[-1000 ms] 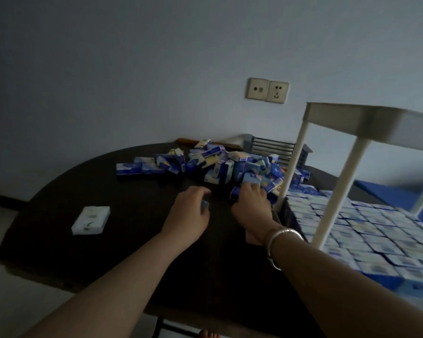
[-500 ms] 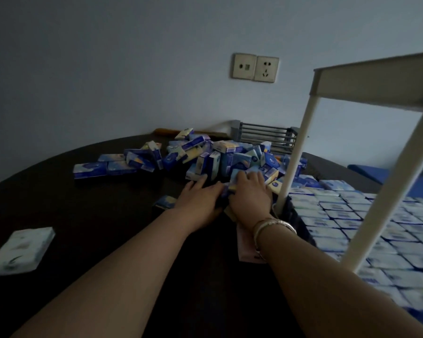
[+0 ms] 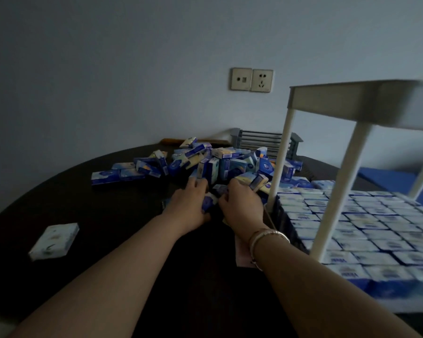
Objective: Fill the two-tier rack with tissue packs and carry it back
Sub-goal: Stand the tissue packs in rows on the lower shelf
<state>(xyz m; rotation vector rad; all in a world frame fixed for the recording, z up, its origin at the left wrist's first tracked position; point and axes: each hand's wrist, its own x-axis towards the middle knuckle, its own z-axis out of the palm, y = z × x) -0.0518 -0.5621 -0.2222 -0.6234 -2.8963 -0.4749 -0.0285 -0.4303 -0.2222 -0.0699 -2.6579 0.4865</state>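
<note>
Gathering from the pile of tissue packs [image 3: 220, 164] at frame centre, left hand [image 3: 188, 206] and right hand [image 3: 242, 206] seemingly curl round packs; light, squashy, best gripped flat-sided; rack [image 3: 366, 103] stands right.

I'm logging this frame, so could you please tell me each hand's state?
Left hand: curled round tissue packs at the pile's edge.
Right hand: fingers curled among the packs; grip cannot be told.

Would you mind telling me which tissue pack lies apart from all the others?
The pale pack lying flat near the table's left edge, by itself; the rest sit in the blue pile or the rack.
</note>
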